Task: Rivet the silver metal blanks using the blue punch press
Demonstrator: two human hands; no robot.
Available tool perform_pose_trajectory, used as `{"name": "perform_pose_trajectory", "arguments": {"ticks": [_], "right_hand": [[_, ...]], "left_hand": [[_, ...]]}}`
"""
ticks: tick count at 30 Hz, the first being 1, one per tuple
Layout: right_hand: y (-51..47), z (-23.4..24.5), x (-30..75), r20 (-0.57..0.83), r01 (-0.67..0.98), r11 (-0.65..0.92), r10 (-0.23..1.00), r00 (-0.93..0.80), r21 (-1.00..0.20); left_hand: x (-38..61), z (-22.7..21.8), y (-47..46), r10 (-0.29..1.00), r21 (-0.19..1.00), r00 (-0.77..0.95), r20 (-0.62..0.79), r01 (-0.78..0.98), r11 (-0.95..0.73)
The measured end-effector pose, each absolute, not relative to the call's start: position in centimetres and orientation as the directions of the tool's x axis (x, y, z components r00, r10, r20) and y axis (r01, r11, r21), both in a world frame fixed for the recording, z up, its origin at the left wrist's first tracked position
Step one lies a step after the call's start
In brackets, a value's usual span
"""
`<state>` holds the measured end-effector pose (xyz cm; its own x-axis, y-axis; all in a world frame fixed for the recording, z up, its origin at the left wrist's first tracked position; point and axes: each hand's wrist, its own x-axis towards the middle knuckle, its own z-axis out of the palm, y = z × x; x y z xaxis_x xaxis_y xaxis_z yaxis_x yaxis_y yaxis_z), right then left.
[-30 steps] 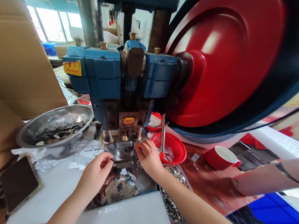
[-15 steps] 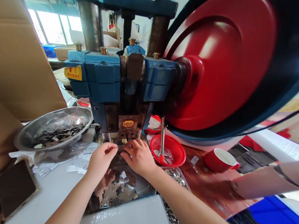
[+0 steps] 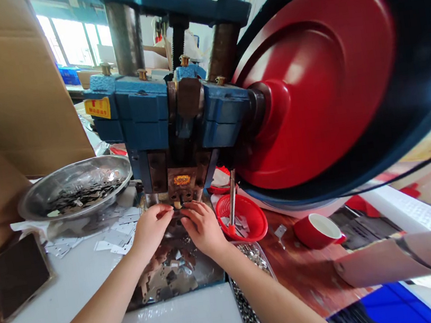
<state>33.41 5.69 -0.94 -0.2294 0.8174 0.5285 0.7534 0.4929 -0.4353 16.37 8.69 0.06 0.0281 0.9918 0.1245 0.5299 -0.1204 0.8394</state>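
Both hands are at the die area under the blue press (image 3: 144,110), either side of a small brass-coloured tip (image 3: 178,205). My left hand (image 3: 153,226) is closed in a pinch just left of the tip; whatever its fingertips hold is too small and hidden to name. My right hand (image 3: 203,229) reaches in from the other side, fingers bent and fingertips near the tip, with the thumb hanging apart below them. Under the hands, several flat metal pieces (image 3: 167,275) lie scattered on the dark, shiny press bed.
A steel bowl (image 3: 30,201) of dark flat parts stands left, near a dark phone-like slab (image 3: 23,276). To the right are a red basket (image 3: 262,224), a tub of small metal parts (image 3: 246,307) and a red mug (image 3: 309,231). The large red flywheel (image 3: 321,88) overhangs that side.
My right hand has shifted slightly down and its fingers lie closer together. My left hand stays in its pinch by the die. The whole view has moved a little.
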Motion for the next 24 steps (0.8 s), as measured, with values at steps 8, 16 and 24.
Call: {"name": "perform_pose_trajectory", "arguments": {"ticks": [8,16,24], "right_hand": [[5.4,-0.5,33.5,0.479,0.859,0.450,0.826,-0.296,-0.244],[5.7,0.7,32.8,0.467,0.878,0.461,0.810,-0.356,-0.131],[4.2,-1.3,35.6,0.402,0.605,0.304,0.915,0.030,-0.736]], "left_hand": [[16.3,-1.2,9.5,0.976,0.779,0.034,0.214,0.597,-0.191],[16.2,-2.1,10.3,0.968,0.782,0.071,0.239,0.578,-0.235],[15.3,-1.4,9.8,0.975,0.821,-0.008,0.223,0.541,-0.184]]}}
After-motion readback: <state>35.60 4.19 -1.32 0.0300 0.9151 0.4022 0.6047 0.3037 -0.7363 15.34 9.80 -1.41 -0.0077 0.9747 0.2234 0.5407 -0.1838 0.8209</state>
